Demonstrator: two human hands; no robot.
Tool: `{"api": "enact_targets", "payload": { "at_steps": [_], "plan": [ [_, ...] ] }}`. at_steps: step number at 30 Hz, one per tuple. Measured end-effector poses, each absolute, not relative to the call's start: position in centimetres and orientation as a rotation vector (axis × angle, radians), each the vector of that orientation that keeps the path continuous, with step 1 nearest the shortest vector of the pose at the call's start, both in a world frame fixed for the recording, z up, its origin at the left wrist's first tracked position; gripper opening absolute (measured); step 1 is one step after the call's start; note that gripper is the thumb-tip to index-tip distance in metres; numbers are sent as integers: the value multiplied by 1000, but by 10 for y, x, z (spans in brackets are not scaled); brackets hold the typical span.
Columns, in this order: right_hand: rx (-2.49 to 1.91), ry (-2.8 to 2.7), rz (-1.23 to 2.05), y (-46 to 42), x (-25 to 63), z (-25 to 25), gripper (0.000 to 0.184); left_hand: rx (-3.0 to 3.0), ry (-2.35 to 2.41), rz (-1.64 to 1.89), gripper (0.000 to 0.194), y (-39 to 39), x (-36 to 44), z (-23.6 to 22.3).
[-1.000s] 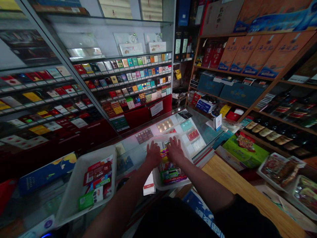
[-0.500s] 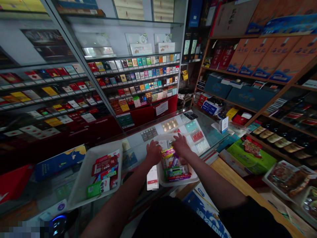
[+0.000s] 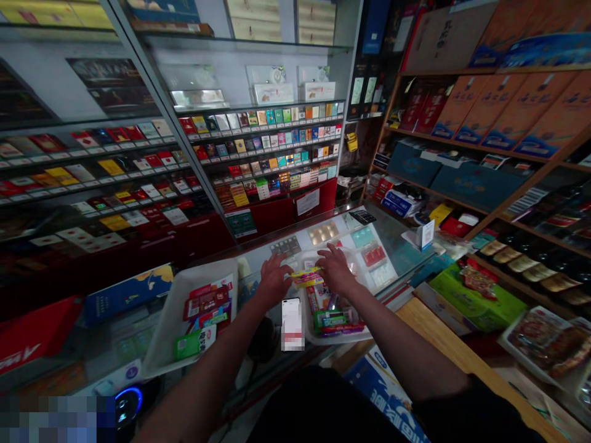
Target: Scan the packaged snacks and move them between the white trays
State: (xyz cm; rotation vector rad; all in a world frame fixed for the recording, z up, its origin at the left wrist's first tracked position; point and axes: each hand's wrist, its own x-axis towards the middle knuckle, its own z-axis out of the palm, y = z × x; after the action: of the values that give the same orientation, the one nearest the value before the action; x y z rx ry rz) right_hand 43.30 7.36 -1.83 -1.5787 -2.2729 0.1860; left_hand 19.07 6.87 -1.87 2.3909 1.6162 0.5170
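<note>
Above a white plastic tray (image 3: pixel 356 336) on a glass surface (image 3: pixel 323 232): left hand (image 3: pixel 276 280) and right hand (image 3: pixel 333 269) open, fingers spread, with a yellow-and-red packet (image 3: pixel 307 277) crosswise between them (whether gripped or only touched by the fingertips, impossible to tell). Beneath it, more small packets (image 3: pixel 329 319) heaped in the tray. Just beside the tray, a smartphone (image 3: pixel 292 324) lying screen up. Farther left, a second white tray (image 3: pixel 205 272) holding red and green packets.
</note>
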Motion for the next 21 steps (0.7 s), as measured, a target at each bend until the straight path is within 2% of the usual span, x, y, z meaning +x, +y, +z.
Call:
{"api": "enact_targets", "payload": {
  "at_steps": [12,21],
  "plan": [
    [-1395,-2319,142,63,378,-11,20,2592,1721,602,24,40,129,9],
    [-1403,-2258,255,65,324,-34,16,2670,1833,559,22,34,85,-3]
  ]
}}
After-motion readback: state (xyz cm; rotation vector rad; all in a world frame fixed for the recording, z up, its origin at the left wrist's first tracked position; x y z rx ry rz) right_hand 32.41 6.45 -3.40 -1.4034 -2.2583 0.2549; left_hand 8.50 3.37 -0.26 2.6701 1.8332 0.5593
